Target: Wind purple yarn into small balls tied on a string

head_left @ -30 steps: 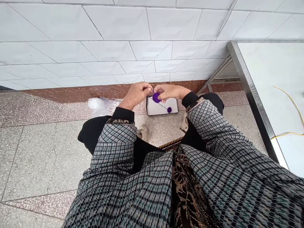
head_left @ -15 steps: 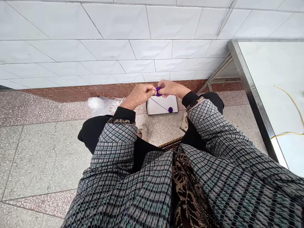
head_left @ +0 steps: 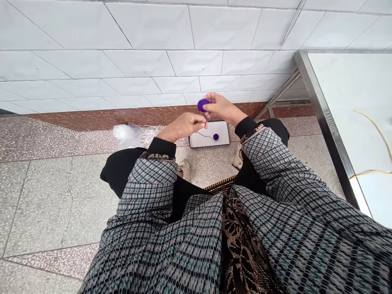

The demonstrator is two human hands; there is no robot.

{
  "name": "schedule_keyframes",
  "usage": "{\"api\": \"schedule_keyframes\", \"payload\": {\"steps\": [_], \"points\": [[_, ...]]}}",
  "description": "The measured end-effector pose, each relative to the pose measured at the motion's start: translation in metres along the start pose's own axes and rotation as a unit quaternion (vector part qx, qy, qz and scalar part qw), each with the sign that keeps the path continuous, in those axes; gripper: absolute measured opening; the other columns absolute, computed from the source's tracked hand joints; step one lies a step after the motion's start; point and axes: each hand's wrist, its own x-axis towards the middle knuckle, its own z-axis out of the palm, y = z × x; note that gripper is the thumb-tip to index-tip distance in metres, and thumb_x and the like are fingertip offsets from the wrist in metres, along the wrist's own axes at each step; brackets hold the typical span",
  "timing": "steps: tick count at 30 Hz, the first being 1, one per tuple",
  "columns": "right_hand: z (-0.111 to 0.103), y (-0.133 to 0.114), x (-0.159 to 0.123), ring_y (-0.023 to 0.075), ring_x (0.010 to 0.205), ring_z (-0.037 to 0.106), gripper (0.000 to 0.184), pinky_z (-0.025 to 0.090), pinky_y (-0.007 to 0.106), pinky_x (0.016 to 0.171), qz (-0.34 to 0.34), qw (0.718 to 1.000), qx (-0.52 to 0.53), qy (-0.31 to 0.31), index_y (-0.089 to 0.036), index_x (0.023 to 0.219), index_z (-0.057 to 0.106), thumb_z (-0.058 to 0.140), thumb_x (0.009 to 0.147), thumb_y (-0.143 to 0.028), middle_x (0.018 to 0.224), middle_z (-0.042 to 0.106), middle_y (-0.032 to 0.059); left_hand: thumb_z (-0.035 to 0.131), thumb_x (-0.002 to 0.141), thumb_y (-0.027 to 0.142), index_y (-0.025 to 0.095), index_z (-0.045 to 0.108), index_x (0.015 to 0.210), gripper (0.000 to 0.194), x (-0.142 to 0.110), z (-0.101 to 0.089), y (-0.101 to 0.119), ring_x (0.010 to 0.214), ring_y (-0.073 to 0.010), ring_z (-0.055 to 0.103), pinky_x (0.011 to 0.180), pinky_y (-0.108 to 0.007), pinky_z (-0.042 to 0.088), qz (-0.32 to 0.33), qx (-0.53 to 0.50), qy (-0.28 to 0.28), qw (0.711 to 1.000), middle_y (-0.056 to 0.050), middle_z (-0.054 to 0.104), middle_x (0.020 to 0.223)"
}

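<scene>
My right hand (head_left: pixel 219 107) is raised in front of the wall and pinches a small purple pompom (head_left: pixel 202 105) at its fingertips. Just below it, my left hand (head_left: pixel 186 124) is closed in a pinch on a thin dark thread (head_left: pixel 203 134) that runs down from the pompom. The thread leads to a second, smaller purple pompom (head_left: pixel 216 136) lying in a white tray (head_left: pixel 222 139) on the floor between my feet.
A crumpled clear plastic bag (head_left: pixel 131 135) lies on the floor left of the tray, by the red skirting. A steel-edged white table (head_left: pixel 324 118) stands at the right with a yellow cord (head_left: pixel 375 130) on it. White tiled wall ahead.
My right hand has lifted the purple pompom up and away from my left hand. The thread has drawn out between them, and the small pompom in the tray has shifted a little to the left.
</scene>
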Motion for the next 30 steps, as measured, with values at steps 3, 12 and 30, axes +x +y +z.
{"api": "schedule_keyframes", "payload": {"steps": [3, 12, 30], "points": [[-0.001, 0.005, -0.003, 0.0070, 0.055, 0.053, 0.029, 0.046, 0.016, 0.047, 0.067, 0.989, -0.114, -0.074, -0.018, 0.091, 0.052, 0.070, 0.076, 0.001, 0.072, 0.060, -0.0018, 0.056, 0.082, 0.028, 0.014, 0.071, 0.080, 0.021, -0.004, -0.006, 0.001, 0.071, -0.0143, 0.054, 0.073, -0.027, 0.042, -0.012, -0.007, 0.083, 0.996, -0.003, 0.066, 0.075], [0.000, -0.024, -0.020, 0.0057, 0.063, 0.056, 0.031, 0.050, 0.017, 0.061, -0.034, 0.988, 0.111, -0.099, -0.017, 0.101, 0.049, 0.074, 0.083, -0.017, 0.079, 0.059, -0.0032, 0.050, 0.085, 0.025, 0.013, 0.068, 0.079, 0.022, -0.002, -0.006, -0.006, 0.071, -0.0143, 0.051, 0.073, -0.027, 0.042, -0.047, 0.011, 0.147, 0.988, -0.001, 0.061, 0.071], [-0.003, -0.005, -0.016, 0.0065, 0.060, 0.055, 0.031, 0.049, 0.017, 0.054, 0.037, 0.975, -0.042, -0.216, -0.016, 0.094, 0.051, 0.068, 0.075, 0.001, 0.081, 0.059, -0.0012, 0.051, 0.083, 0.023, 0.012, 0.068, 0.081, 0.021, -0.004, -0.010, -0.004, 0.075, -0.0151, 0.053, 0.077, -0.028, 0.043, -0.050, 0.021, 0.155, 0.986, -0.003, 0.064, 0.076]]}}
